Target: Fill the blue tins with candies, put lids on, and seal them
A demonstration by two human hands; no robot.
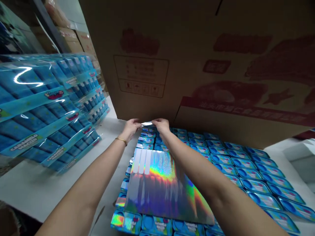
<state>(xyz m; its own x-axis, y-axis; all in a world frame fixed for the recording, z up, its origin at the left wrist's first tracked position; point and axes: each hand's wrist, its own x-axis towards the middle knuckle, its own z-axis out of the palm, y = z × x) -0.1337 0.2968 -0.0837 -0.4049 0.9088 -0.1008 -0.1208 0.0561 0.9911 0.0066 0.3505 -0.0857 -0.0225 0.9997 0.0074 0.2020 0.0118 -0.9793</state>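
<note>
My left hand [131, 128] and my right hand [161, 125] reach forward side by side, each pinching one end of a small shiny sticker [147, 124]. Just beneath them are rows of flat blue packs [222, 159] printed with "Caramelo Macio". Packs in the leftmost column carry shiny rainbow patches along their left ends. On top of the packs, below my forearms, lies a holographic sticker sheet [157, 193], with several pale bare strips at its upper left. My right forearm covers part of the sheet and of the rows.
A large cardboard carton [147, 78] with red print stands right behind the packs, close to my fingertips. Clear-wrapped stacks of blue display boxes [49, 108] fill the left side of the white table [103, 144]. More cartons [71, 39] sit farther back.
</note>
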